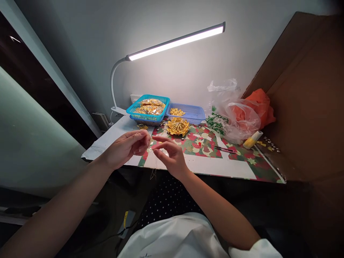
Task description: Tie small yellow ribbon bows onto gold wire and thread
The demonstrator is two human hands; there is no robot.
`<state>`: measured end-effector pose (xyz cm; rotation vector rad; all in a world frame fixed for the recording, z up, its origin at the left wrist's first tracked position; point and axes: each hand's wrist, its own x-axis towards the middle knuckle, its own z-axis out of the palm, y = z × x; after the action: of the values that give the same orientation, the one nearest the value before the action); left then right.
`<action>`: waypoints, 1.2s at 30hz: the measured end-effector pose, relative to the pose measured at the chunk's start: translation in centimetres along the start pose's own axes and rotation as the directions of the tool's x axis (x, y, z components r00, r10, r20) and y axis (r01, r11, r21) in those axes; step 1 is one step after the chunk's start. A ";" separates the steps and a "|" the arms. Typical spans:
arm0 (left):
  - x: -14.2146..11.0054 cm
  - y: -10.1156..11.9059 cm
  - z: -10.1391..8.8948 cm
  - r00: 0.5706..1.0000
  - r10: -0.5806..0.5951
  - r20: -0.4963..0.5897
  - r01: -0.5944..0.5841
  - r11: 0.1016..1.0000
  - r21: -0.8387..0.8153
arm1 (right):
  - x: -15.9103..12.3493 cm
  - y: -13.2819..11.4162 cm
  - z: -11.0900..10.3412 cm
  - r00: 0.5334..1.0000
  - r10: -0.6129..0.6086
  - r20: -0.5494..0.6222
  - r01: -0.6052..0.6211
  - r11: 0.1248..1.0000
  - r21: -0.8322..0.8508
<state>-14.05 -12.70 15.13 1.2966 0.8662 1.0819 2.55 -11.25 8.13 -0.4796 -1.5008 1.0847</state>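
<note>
Above the table's front edge, my left hand (127, 147) is closed, thumb against curled fingers, and a fine gold-coloured thread runs over it. Close by on the right, my right hand (172, 157) has its thumb and middle finger nearly meeting in a pinch, with the index finger stretched toward the left fingertips. Loose loops of the thread (153, 174) dangle below the fingertips. Whatever tiny piece may lie between the hands is too small to make out. Behind them on the table rests a gold, flower-like ornament of ribbon petals (177, 127).
A turquoise basket (129, 111) holds wrapped gold ornaments; beside it a lilac basket (197, 114) holds small gold pieces. A lamp (177, 41) shines overhead. On the right are plastic bags (242, 114), thread snips (225, 149), a yellow-and-white bottle (252, 139) and a cardboard wall (303, 89).
</note>
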 end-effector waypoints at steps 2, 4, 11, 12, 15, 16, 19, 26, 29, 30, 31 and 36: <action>0.0 0.0 0.0 1.000 -0.003 0.008 0.003 1.000 0.011 | 0.6 -0.3 0.0 1.000 -0.022 0.022 0.022 1.000 0.016; 0.0 0.0 -0.1 1.000 -0.004 0.019 0.004 1.000 0.019 | 1.2 -0.7 -0.1 0.998 -0.047 0.033 0.047 0.999 0.005; -0.3 -0.2 -0.6 0.999 0.032 0.003 -0.033 0.999 0.035 | 2.7 -2.5 -1.9 0.993 -0.059 0.101 0.078 0.976 -0.203; -0.3 -0.2 -0.7 0.999 0.041 -0.003 -0.041 0.998 0.037 | 3.0 -2.8 -2.3 0.990 -0.068 0.120 0.095 0.966 -0.239; -0.4 -0.4 -1.0 0.998 0.061 -0.016 -0.060 0.997 0.050 | 3.5 -3.9 -3.0 0.978 -0.117 0.174 0.172 0.923 -0.343; -0.5 -0.4 -1.1 0.997 0.071 -0.025 -0.069 0.996 0.057 | 3.6 -4.3 -3.2 0.973 -0.139 0.186 0.200 0.909 -0.366; -0.5 -0.7 -1.1 0.988 0.133 -0.076 -0.126 0.988 0.092 | 4.0 -5.4 -3.6 0.954 -0.194 0.228 0.274 0.873 -0.404; -0.2 -1.2 -2.2 0.861 0.191 -0.472 -0.171 0.982 0.084 | 5.2 -7.9 -4.1 0.927 -0.228 0.297 0.356 0.781 -0.513; -0.1 -1.8 -3.1 0.691 0.264 -0.673 -0.228 0.963 0.144 | 6.0 -9.1 -4.1 0.902 -0.250 0.353 0.413 0.740 -0.531; -0.2 -2.0 -3.2 0.626 0.306 -0.718 -0.251 0.950 0.186 | 6.2 -9.4 -4.1 0.895 -0.255 0.366 0.427 0.727 -0.538; -0.3 -2.2 -3.2 0.567 0.356 -0.743 -0.274 0.932 0.238 | 6.5 -9.7 -4.0 0.889 -0.256 0.379 0.438 0.716 -0.544; -1.8 -1.6 -4.2 0.281 0.592 -0.756 -0.309 0.801 0.513 | 7.2 -11.1 -4.0 0.883 -0.253 0.395 0.453 0.678 -0.579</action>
<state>-18.37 -13.01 12.96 1.1451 1.5268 2.3496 7.43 -9.49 20.98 -0.4855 -2.1394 0.2746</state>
